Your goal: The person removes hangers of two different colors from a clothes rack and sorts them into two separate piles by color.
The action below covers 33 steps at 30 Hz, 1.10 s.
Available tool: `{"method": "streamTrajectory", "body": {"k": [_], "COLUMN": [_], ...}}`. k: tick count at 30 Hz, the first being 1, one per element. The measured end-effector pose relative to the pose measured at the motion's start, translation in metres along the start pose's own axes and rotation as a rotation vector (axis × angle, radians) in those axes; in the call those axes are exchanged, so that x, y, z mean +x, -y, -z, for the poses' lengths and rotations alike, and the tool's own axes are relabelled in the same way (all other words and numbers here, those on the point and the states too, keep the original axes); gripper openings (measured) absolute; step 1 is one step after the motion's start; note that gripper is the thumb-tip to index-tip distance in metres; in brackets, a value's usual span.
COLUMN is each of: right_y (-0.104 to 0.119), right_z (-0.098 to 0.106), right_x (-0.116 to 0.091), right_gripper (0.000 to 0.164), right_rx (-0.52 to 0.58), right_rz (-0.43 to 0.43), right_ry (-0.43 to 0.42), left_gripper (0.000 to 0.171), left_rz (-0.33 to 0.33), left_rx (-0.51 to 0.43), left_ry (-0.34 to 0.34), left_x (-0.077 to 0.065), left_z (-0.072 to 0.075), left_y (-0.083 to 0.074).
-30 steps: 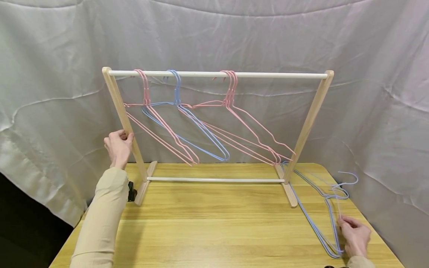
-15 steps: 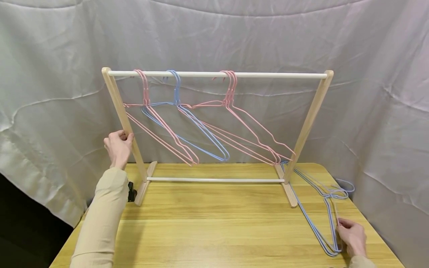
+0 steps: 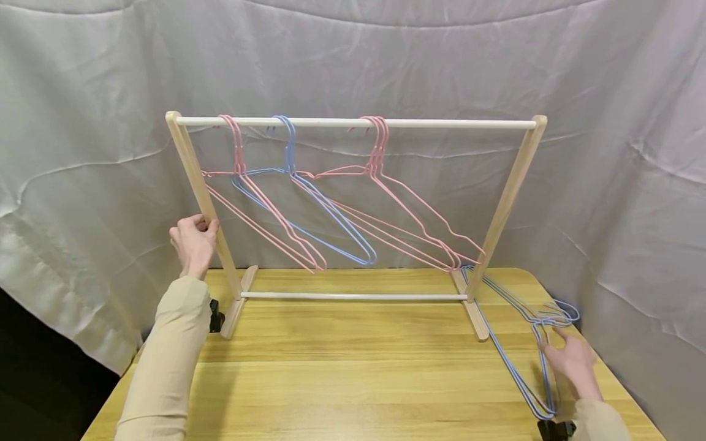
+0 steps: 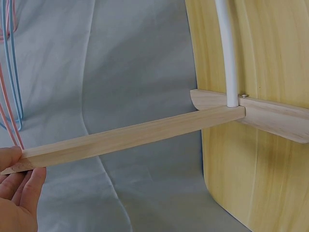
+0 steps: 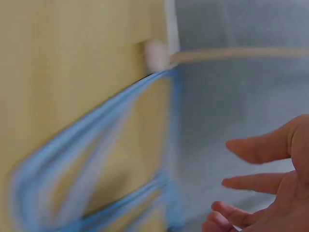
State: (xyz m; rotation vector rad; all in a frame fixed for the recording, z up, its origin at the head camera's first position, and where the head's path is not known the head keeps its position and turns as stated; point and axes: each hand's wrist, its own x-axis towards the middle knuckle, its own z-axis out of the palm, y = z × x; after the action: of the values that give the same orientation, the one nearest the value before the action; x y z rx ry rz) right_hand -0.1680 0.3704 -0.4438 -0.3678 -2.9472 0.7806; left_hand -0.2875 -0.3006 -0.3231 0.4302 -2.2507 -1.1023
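Blue hangers [image 3: 504, 355] lie diagonally, hooks [image 3: 577, 314] rightward, near spread right fingers [image 5: 256, 182]; left fingers [image 4: 33, 188] pinch a wooden upright [image 4: 125, 137].

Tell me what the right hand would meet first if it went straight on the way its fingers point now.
Probably the blue hangers lying on the table, though the right hand might pass above them; its height is unclear.

"How many hangers [image 3: 375, 159] do we count on the rack [image 3: 458, 124]?"

"Seven: five pink, grouped as two and three, and two blue."

"And blue hangers on the surface [image 3: 353, 367]?"

"Several; they overlap too much for us to number."

"The rack's parts?"

"Two uprights [image 3: 512, 190], two white rods [image 3: 353, 296], two feet [image 3: 477, 321]."

"Hands?"

"We see two: one left hand [image 3: 194, 242], one right hand [image 3: 572, 358]."
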Motion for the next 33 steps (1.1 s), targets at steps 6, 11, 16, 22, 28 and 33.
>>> {"method": "streamTrajectory", "body": {"k": [6,11,16,22,28,33], "right_y": [0.075,0.136,0.188,0.227,0.240,0.245], "right_z": [0.036,0.066,0.075,0.073,0.065,0.062], "right_x": [0.004,0.013,0.024,0.034,0.042,0.044], "right_gripper": [0.058,0.049,0.042,0.042,0.033,0.020], "right_rx": [0.203,0.332,0.449,0.476,0.540,0.592], "right_rz": [0.261,0.452,0.595,0.591,0.614,0.637], "right_ry": [-0.114,-0.121,-0.040,0.106,0.131,0.105], "left_gripper": [0.030,0.032,0.032,0.032,0.031,0.031], "left_rz": [0.000,0.008,0.016,0.026,0.013,0.015], "left_rx": [0.003,0.003,0.006,0.007,0.008,0.004], "left_ry": [0.003,0.013,0.014,0.019,0.010,0.009], "left_x": [0.001,0.001,0.001,0.001,0.000,0.000], "left_z": [0.000,0.001,0.002,0.001,0.000,0.000], "left_y": [0.001,0.002,0.002,0.001,0.000,0.000]}}
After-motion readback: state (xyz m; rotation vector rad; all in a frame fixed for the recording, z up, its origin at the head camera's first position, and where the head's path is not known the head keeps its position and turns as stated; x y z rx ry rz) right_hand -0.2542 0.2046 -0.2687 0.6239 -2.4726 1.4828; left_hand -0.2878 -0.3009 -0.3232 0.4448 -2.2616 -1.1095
